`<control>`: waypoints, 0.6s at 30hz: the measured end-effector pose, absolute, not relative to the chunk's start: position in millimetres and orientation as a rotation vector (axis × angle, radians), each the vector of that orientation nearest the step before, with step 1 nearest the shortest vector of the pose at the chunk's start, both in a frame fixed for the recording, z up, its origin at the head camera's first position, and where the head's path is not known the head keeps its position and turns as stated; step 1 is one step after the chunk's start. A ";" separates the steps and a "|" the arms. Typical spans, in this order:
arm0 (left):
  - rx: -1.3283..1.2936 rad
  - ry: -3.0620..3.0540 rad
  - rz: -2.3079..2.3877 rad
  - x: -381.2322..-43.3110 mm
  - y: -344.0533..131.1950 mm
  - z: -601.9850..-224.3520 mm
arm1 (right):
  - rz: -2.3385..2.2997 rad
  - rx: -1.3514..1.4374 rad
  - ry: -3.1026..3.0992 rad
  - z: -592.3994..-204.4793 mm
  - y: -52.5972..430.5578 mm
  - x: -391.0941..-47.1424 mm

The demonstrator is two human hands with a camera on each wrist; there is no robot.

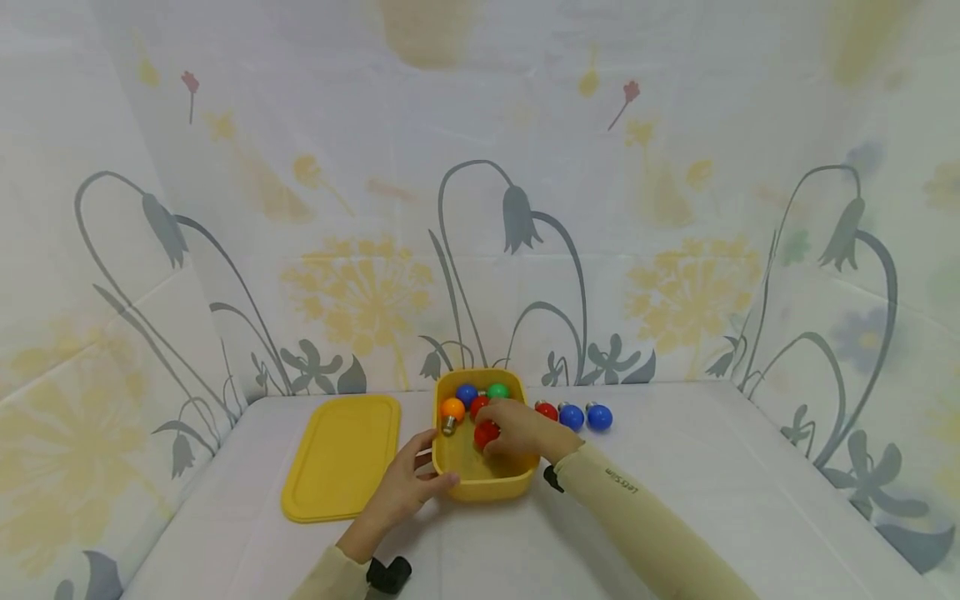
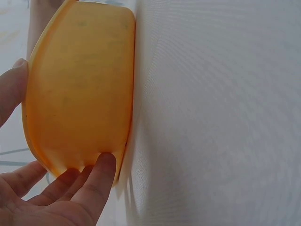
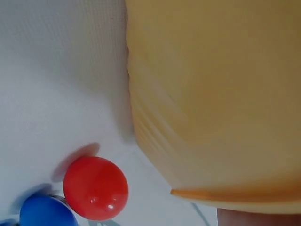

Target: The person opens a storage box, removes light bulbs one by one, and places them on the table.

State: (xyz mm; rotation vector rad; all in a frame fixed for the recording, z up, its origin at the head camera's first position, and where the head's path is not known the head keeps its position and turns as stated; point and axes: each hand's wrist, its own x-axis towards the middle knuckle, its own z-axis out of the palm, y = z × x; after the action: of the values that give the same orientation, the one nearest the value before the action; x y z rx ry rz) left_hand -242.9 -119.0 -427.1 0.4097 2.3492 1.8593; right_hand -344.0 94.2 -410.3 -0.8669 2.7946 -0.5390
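Pinches a red bulb point(image 1: 486, 434) between thumb and curled fingers of the right hand point(image 1: 520, 423), around the middle of a yellow bin point(image 1: 487, 490). Holds the bin's near left corner with the left hand point(image 1: 402, 490), with fingers set well apart from the thumb, against the left wall and near rim. Has other bulbs crowded across the far end: an orange bulb point(image 1: 452, 408) on the left, then a blue bulb point(image 1: 467, 393), a second red bulb point(image 1: 479, 405) and a green bulb point(image 1: 497, 390). Covers part of the bin's right side with the right hand (also hidden behind the wall in the right wrist view). Shows more bulbs just right of the bin on the surface point(image 1: 690, 475): a third red bulb point(image 1: 547, 410), a middle blue bulb point(image 1: 571, 417) and a rightmost blue bulb point(image 1: 599, 417). Includes a yellow lid point(image 1: 343, 458) lying flat to the left, apart from the bin.

Looks smooth and plastic-like in bin and lid, with rounded corners. Shines on the round bulbs, metallic at the visible bases. Turns white and finely textured on the surface, creased and flower-printed on the backdrop point(image 1: 480, 317) behind.
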 end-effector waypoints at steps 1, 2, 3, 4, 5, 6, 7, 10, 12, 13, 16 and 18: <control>0.408 2.351 1.859 -242.4 -119.1 -427.2 | -0.534 -0.878 2.796 -411.1 93.9 -343.9; 0.407 2.352 1.860 -242.0 -119.2 -427.3 | -0.527 -0.889 2.799 -412.1 93.5 -343.9; 0.408 2.353 1.862 -241.6 -119.3 -427.5 | -0.521 -0.902 2.801 -413.2 93.3 -343.9; 0.409 2.357 1.859 -241.7 -119.3 -427.5 | -0.518 -0.914 2.802 -414.1 93.4 -344.1; 0.406 2.361 1.856 -241.7 -119.4 -427.3 | -0.516 -0.926 2.803 -415.0 93.4 -344.1; 0.404 2.364 1.852 -241.5 -119.4 -427.2 | -0.514 -0.939 2.804 -415.9 93.4 -344.2; 0.400 2.366 1.849 -241.4 -119.5 -427.0 | -0.508 -0.953 2.806 -416.8 93.5 -344.3; 0.397 2.362 1.849 -241.1 -119.2 -426.8 | -0.495 -0.976 2.815 -418.3 93.5 -344.7; 0.399 2.354 1.858 -240.9 -118.8 -426.6 | -0.491 -0.979 2.823 -418.8 93.4 -345.2; 0.400 2.351 1.863 -240.8 -118.6 -426.4 | -0.489 -0.977 2.827 -419.0 93.4 -345.6; 0.400 2.362 1.859 -240.8 -118.2 -426.2 | -0.491 -0.967 2.836 -419.1 93.4 -346.3; 0.402 2.366 1.857 -240.8 -118.2 -426.2 | -0.499 -0.965 2.835 -418.7 93.5 -346.3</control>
State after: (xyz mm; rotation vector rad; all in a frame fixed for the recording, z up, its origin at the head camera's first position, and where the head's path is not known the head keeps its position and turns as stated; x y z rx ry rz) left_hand -240.8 -118.2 -426.2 0.4021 2.3664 1.8570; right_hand -346.3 93.5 -418.7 -0.9646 2.8354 -0.4988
